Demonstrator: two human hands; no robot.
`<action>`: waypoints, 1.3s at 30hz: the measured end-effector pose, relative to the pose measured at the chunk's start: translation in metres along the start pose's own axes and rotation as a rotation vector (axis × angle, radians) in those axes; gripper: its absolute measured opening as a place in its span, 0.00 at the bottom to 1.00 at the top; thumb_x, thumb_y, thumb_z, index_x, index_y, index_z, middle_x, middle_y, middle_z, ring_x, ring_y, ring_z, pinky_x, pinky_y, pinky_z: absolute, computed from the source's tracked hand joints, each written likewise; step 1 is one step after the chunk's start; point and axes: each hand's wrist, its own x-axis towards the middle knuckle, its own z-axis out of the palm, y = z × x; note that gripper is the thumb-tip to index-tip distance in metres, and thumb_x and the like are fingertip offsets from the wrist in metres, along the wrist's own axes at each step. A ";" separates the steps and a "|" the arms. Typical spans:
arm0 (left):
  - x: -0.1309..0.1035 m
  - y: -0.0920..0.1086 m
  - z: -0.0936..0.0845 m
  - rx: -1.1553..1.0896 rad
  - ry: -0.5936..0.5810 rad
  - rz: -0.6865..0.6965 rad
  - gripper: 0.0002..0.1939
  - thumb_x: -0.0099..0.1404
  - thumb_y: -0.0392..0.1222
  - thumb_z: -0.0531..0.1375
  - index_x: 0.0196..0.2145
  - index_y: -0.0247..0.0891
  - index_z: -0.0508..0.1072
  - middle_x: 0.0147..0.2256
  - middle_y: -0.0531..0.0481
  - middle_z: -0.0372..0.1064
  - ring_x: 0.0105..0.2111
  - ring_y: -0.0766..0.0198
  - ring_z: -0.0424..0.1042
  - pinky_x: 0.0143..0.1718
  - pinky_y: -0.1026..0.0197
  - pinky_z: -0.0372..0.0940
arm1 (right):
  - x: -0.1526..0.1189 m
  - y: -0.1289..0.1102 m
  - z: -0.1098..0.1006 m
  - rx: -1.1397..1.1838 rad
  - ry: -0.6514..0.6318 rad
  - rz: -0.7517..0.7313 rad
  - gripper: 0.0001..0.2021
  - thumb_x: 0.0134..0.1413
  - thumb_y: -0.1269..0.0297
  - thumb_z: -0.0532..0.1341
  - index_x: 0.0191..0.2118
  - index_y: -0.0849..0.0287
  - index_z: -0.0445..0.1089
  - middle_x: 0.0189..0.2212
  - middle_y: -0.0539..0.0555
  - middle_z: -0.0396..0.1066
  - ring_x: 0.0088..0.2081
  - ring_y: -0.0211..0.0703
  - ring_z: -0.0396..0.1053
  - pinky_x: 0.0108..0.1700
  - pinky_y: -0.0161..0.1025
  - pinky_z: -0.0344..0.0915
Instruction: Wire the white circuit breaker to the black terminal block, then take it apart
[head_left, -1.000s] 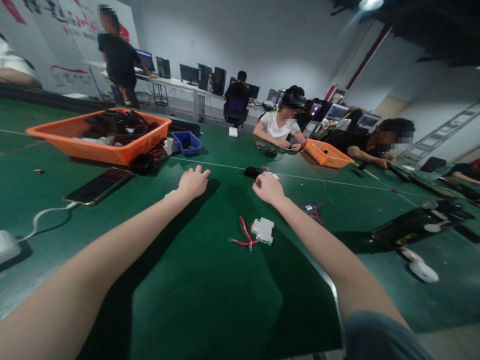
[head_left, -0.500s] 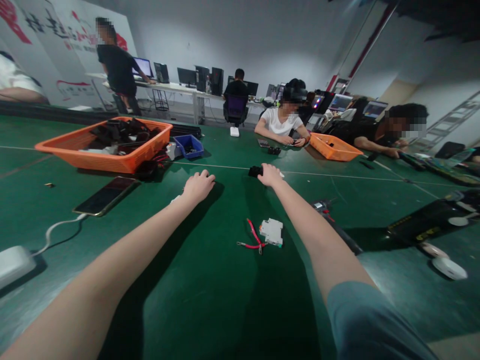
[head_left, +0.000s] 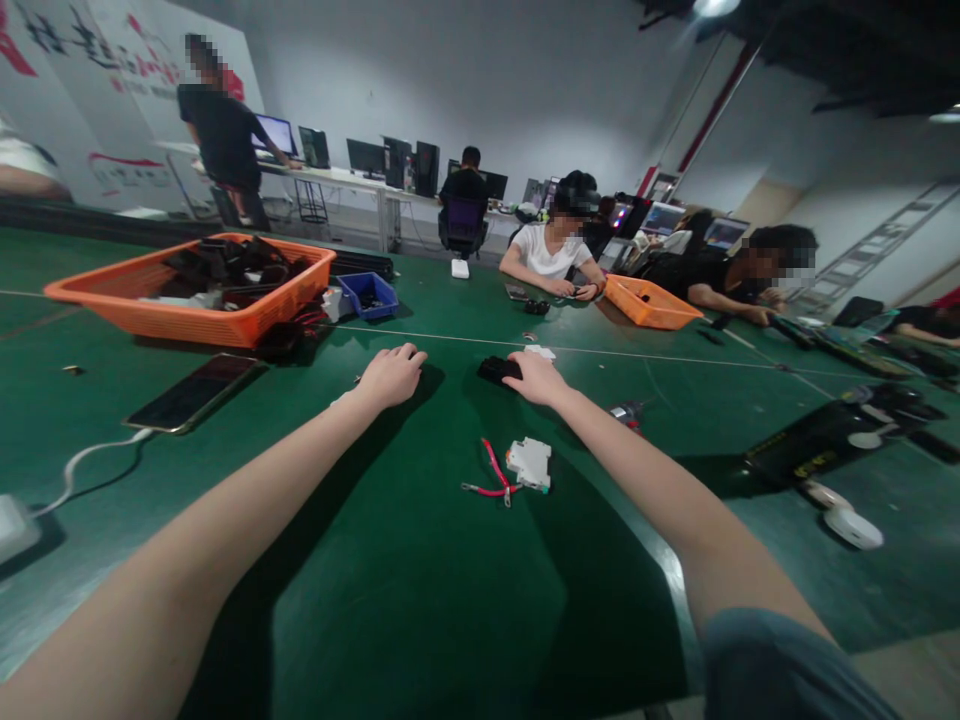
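Note:
My right hand (head_left: 536, 378) is closed round the right end of a black blocky part (head_left: 495, 370) at the table's middle. My left hand (head_left: 392, 375) rests palm down to the left, fingers curled; whatever they hold, if anything, is hidden. Bits of small pale pieces peek out beside its wrist. Nearer to me lies a white circuit breaker (head_left: 530, 463) with an orange spot. Short red wires (head_left: 493, 470) with metal ring ends lie against its left side. A small white piece (head_left: 540, 353) lies just behind my right hand.
On the left are an orange basket (head_left: 292, 290) of black parts, a blue bin (head_left: 369, 296) and a phone (head_left: 191, 392) on a cable. To the right lie a tool (head_left: 626, 413) and a black bottle (head_left: 817, 440). Co-workers sit across near another orange basket (head_left: 651, 303).
My right hand has drawn the black part a little toward me, and more of the part shows. My left hand stays about where it was. The view has shifted slightly.

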 end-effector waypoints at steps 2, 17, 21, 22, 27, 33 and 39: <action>0.000 -0.001 0.000 -0.007 0.003 0.028 0.21 0.72 0.43 0.46 0.58 0.40 0.65 0.55 0.39 0.64 0.53 0.50 0.67 0.52 0.50 0.59 | -0.017 -0.004 -0.006 0.029 0.011 -0.032 0.21 0.58 0.56 0.64 0.54 0.60 0.67 0.47 0.61 0.70 0.50 0.53 0.66 0.52 0.47 0.62; 0.003 -0.003 0.005 0.048 -0.037 0.125 0.26 0.65 0.33 0.49 0.60 0.43 0.67 0.60 0.40 0.62 0.63 0.51 0.56 0.60 0.48 0.52 | -0.104 -0.019 -0.021 0.265 0.065 -0.108 0.20 0.56 0.61 0.66 0.53 0.60 0.67 0.46 0.59 0.70 0.48 0.49 0.69 0.51 0.46 0.66; 0.003 0.000 0.000 0.053 -0.033 0.107 0.24 0.66 0.35 0.49 0.56 0.45 0.71 0.57 0.41 0.65 0.59 0.52 0.62 0.57 0.48 0.56 | -0.110 -0.016 -0.035 0.295 0.096 -0.116 0.19 0.56 0.64 0.65 0.53 0.58 0.68 0.47 0.59 0.69 0.50 0.49 0.68 0.53 0.47 0.65; 0.003 0.001 -0.001 0.053 -0.037 0.104 0.23 0.66 0.36 0.49 0.55 0.45 0.72 0.56 0.42 0.66 0.58 0.52 0.63 0.56 0.49 0.57 | -0.113 -0.016 -0.040 0.296 0.108 -0.110 0.19 0.56 0.63 0.65 0.54 0.58 0.67 0.48 0.59 0.69 0.51 0.49 0.67 0.53 0.48 0.65; 0.002 0.004 -0.005 0.053 -0.054 0.095 0.20 0.66 0.41 0.50 0.51 0.46 0.75 0.53 0.43 0.68 0.54 0.50 0.66 0.53 0.47 0.60 | -0.142 -0.018 -0.058 0.251 0.192 -0.003 0.18 0.58 0.60 0.63 0.53 0.56 0.67 0.47 0.59 0.68 0.49 0.52 0.68 0.52 0.50 0.66; 0.002 0.007 -0.006 0.059 -0.057 0.072 0.18 0.69 0.45 0.49 0.49 0.44 0.74 0.50 0.41 0.69 0.51 0.48 0.67 0.51 0.46 0.60 | -0.184 -0.020 -0.050 0.194 0.289 0.114 0.17 0.59 0.60 0.62 0.52 0.57 0.66 0.46 0.59 0.68 0.49 0.55 0.67 0.51 0.51 0.66; 0.003 0.010 -0.007 0.101 -0.067 0.075 0.19 0.72 0.49 0.46 0.47 0.44 0.73 0.49 0.42 0.68 0.49 0.49 0.69 0.49 0.48 0.62 | -0.191 -0.007 -0.035 0.264 0.303 0.166 0.15 0.59 0.58 0.62 0.50 0.56 0.67 0.45 0.58 0.69 0.48 0.54 0.68 0.51 0.51 0.67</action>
